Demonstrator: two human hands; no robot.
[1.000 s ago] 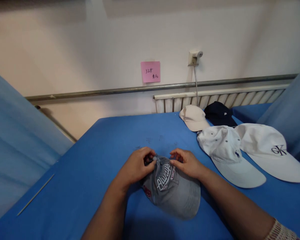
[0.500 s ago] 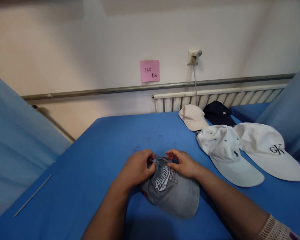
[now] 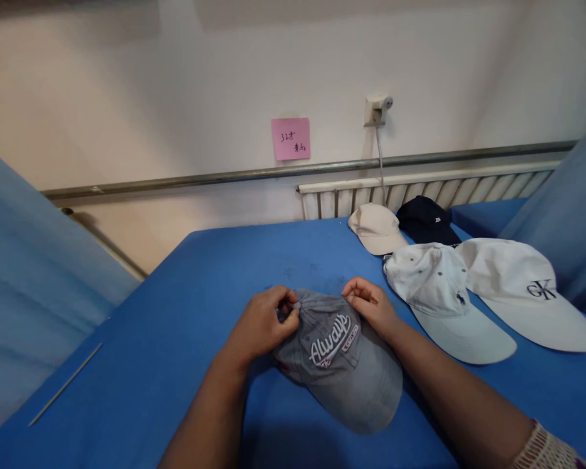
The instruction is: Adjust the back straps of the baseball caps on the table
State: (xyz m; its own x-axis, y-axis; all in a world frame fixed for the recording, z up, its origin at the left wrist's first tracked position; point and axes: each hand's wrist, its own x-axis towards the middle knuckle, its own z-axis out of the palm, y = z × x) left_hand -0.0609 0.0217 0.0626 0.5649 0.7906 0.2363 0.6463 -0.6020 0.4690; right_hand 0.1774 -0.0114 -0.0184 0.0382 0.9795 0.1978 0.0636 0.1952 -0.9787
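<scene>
A grey cap (image 3: 339, 365) with white "Always" lettering lies on the blue table (image 3: 176, 312) right in front of me, brim toward me. My left hand (image 3: 264, 322) pinches the far left side of its crown near the top button, fingers closed on the cloth. My right hand (image 3: 374, 305) grips the far right edge of the crown with curled fingers. The crown now stands rounded out between the two hands.
To the right lie two white caps (image 3: 437, 286), (image 3: 522, 286); behind them a beige cap (image 3: 376, 228) and a dark navy cap (image 3: 427, 220). A thin stick (image 3: 66, 384) lies near the table's left edge. A pink note (image 3: 291, 139) hangs on the wall above a radiator (image 3: 420, 189).
The grey cap's crown, bunched between my hands before, is now spread out wider and flatter. My right hand has moved right and slightly away; my left hand stays at the crown's left side.
</scene>
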